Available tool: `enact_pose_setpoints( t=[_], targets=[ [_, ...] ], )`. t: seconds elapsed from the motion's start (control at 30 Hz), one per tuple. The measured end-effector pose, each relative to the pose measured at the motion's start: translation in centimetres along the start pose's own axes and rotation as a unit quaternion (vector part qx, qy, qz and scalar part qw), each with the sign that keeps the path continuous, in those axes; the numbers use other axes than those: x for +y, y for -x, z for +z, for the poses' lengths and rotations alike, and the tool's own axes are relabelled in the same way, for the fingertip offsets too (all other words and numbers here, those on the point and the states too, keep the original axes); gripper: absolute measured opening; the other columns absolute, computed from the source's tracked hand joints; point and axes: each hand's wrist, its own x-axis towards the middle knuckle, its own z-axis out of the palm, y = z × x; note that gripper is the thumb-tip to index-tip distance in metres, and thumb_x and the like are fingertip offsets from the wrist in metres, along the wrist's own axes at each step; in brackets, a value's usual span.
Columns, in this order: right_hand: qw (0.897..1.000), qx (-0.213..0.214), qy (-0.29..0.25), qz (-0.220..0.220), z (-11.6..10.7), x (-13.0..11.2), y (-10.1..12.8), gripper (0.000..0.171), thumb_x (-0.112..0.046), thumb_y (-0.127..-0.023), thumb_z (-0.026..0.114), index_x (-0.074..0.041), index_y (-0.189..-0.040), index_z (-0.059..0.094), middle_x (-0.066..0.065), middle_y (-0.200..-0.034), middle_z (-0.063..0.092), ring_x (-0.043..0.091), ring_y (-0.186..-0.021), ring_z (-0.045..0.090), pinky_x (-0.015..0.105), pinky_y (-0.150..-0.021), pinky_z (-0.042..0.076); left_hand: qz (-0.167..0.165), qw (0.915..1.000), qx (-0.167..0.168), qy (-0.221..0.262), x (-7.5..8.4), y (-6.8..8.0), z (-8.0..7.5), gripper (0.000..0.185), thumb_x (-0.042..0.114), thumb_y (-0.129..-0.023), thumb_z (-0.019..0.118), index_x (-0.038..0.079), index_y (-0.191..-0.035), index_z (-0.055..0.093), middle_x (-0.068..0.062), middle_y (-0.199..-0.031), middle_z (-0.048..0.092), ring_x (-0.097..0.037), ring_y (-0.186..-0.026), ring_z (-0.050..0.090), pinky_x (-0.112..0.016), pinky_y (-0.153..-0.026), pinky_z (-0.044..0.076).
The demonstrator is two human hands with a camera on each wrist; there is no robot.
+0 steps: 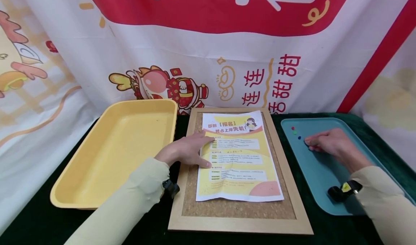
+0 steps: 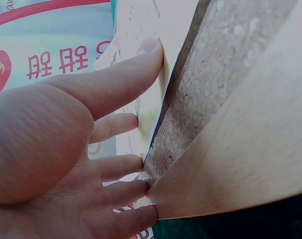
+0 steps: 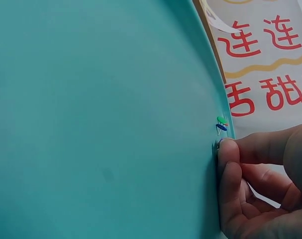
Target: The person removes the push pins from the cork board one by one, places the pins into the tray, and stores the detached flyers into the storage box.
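A yellow and white printed sheet lies on a wood-framed cork board. My left hand rests on the sheet's left edge with fingers spread; in the left wrist view the thumb and fingertips touch the paper and the frame. Over the blue-green tray, my right hand pinches a small dark thumbtack between thumb and forefinger, mostly hidden by the fingertips. Just beyond those fingertips on the tray lie a red thumbtack, a green one and a blue one.
A yellow tray stands left of the board, its right rim near the frame. Dark green cloth covers the table. Behind everything hangs a white and red printed curtain. Each wrist wears a small black camera.
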Motion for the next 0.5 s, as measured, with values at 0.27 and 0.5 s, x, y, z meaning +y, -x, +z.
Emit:
enact_pose_setpoints(
  t=[0.27,0.5],
  targets=[
    [1.0,-0.024,-0.001,-0.016,-0.03,-0.27,-0.56,0.046,-0.025,-0.11,0.057,0.002,-0.147,0.06,0.004,-0.109,0.078,0.024,-0.099,0.066,0.033,-0.085,0.051,-0.008,0.9999,0.001,-0.006,-0.35,0.19,-0.25,0.088,0.042,-0.097,0.078,0.022,-0.169,0.032,-0.009,-0.181,0.006,-0.032,-0.169,0.006,-0.058,-0.135,0.012],
    [0.999,-0.034,0.008,-0.024,-0.47,0.16,-0.43,0.046,-0.022,-0.11,0.054,0.003,-0.149,0.058,0.005,-0.11,0.076,0.022,-0.097,0.068,0.03,-0.082,0.052,-0.002,1.0,0.001,0.004,-0.13,0.07,-0.07,0.088,0.041,-0.096,0.079,0.021,-0.169,0.033,-0.01,-0.181,0.007,-0.032,-0.169,0.007,-0.06,-0.135,0.012]
  ],
)
